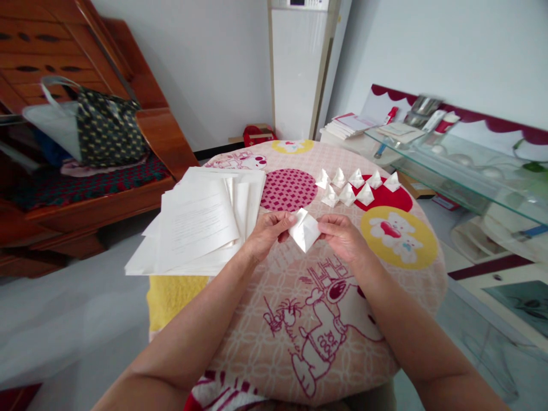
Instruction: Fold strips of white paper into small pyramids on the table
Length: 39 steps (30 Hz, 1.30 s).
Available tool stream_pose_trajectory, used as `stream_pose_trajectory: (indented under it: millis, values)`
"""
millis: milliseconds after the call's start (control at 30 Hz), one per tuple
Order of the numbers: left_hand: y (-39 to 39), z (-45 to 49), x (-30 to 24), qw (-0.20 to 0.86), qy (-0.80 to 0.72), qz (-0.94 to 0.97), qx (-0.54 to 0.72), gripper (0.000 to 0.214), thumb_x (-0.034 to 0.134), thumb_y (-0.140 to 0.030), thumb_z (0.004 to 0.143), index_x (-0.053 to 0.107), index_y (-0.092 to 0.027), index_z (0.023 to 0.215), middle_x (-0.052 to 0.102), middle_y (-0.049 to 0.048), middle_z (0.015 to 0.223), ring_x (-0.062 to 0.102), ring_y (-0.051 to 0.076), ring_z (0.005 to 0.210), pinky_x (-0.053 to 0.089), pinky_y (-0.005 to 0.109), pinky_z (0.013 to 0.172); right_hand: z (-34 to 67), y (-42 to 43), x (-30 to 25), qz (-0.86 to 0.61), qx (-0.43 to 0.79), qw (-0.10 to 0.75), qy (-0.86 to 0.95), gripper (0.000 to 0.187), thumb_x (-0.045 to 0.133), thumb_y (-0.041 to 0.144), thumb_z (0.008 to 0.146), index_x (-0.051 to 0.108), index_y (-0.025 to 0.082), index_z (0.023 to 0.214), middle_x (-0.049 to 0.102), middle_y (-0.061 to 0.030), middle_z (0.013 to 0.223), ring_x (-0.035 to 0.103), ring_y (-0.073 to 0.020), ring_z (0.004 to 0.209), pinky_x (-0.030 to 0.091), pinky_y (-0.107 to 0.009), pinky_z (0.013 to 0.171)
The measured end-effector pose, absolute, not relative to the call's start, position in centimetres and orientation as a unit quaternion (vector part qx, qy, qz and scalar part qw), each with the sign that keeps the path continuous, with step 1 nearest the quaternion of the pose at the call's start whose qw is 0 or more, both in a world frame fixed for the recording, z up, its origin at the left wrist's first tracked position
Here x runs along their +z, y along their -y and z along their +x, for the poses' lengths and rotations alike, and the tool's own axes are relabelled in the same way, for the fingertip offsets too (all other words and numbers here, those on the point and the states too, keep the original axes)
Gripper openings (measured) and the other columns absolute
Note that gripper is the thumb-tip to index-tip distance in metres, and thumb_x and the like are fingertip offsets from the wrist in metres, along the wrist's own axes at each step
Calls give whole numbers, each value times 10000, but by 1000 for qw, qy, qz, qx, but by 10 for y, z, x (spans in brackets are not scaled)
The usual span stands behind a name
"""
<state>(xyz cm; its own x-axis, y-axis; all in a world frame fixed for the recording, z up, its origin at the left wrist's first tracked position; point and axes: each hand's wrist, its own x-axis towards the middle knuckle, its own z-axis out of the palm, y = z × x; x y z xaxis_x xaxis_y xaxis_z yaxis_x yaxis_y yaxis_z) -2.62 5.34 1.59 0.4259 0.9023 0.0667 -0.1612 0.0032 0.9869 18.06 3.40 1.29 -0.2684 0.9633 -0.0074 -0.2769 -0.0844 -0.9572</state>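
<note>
- Landmark: stack (197,225), loose white sheets, the uppermost bearing faint lines of text; I take all places from it.
- Folded paper (304,231): right of the stack, between the two hands; whether it touches the surface (244,337) beneath, I cannot tell.
- Left hand (272,233): the nearer to the stack, just right of it; I see it pinching the paper's left edge, thumb uppermost.
- Right hand (342,233): farther from the stack, beyond the paper; I see it pinching the right corner between thumb and fingers.
- Key relation: the paper spans the gap between the fingertips, both hands touching it, so neither is nearer. One corner points toward my viewpoint; its longer axis appears to run near to far, across the line joining the grips.
- Pieces (365,194): eight peaked white folds in two rows, well right of the stack and past the hands, the right hand being nearer to them.
</note>
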Motion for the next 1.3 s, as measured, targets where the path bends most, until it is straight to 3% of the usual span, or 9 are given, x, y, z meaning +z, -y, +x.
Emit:
stream_pose_trajectory:
  millis: [200,400,533,667,933,1133,1300]
  values:
    - [-55,-29,15,643,-308,557,426,462,824,-566,762,589,-171,708,520,-44,580,443,64,499,304,203,479,180,-38,12,-370,633,518,440,320,854,439,640,622,220,613,682,5,650,650,-163,625,576,-320,619]
    - [-57,-28,12,650,-307,548,427,451,859,-529,733,606,-157,711,542,-37,640,477,66,542,390,203,527,181,-38,11,-357,629,537,434,227,831,347,636,655,210,594,677,7,638,620,-148,601,544,-301,608]
    - [-56,-28,12,669,-320,509,438,459,844,-514,763,713,-160,1024,711,70,1001,650,170,869,535,287,760,182,-36,9,-369,567,545,495,157,812,285,672,697,209,596,657,22,608,562,-119,575,476,-270,605]
    - [-54,-27,10,733,-298,456,408,659,881,-520,727,670,-190,1257,707,141,1228,663,276,1081,542,384,887,182,-32,10,-381,502,528,569,165,804,280,726,702,212,615,641,27,638,527,-118,609,430,-271,617]
    - [-55,-25,12,736,-315,444,402,749,958,-277,644,654,-174,1320,766,78,1009,697,167,839,544,286,776,186,-28,18,-386,426,472,668,139,785,281,779,723,201,684,672,12,686,567,-135,643,431,-279,619]
    - [-55,-22,10,664,-320,476,480,647,961,-285,609,713,-143,1189,788,81,979,723,194,831,573,288,738,185,-30,18,-368,349,500,702,20,776,232,799,787,220,787,771,-22,821,694,-184,783,527,-317,748]
    - [-51,-20,11,577,-350,530,513,563,933,-301,645,739,-132,1145,781,82,950,710,180,800,554,250,663,182,-29,18,-382,323,514,697,62,798,265,792,805,224,838,793,-38,881,724,-203,840,550,-335,804]
